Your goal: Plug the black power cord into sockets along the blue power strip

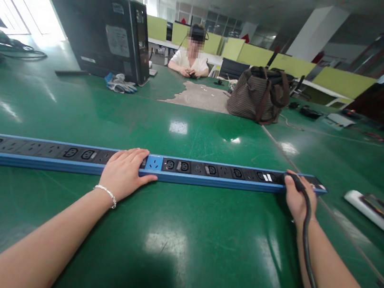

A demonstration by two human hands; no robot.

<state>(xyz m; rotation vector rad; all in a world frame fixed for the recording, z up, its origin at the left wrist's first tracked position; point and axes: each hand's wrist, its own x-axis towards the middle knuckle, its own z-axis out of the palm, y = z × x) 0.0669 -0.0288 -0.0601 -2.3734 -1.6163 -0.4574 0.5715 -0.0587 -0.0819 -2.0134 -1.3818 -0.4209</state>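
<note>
A long blue-edged power strip (200, 182) with black sockets and one blue socket (154, 163) lies across the green table. My left hand (125, 170) is closed over its middle, fingers across the top and thumb along the near side. Near the strip's right end, my right hand (299, 198) is closed around a thick black power cord (308, 257). The cord meets the strip's top by the thumb and runs back along my right forearm. My palm hides most of that join, so I cannot tell whether it is plugged in.
Right of the strip lies a white bar-shaped object (376, 217). Farther back are a black computer case (96, 33), gloves (119, 83) and a brown bag (255, 95). A person (190, 59) sits at the table's far side, hands together.
</note>
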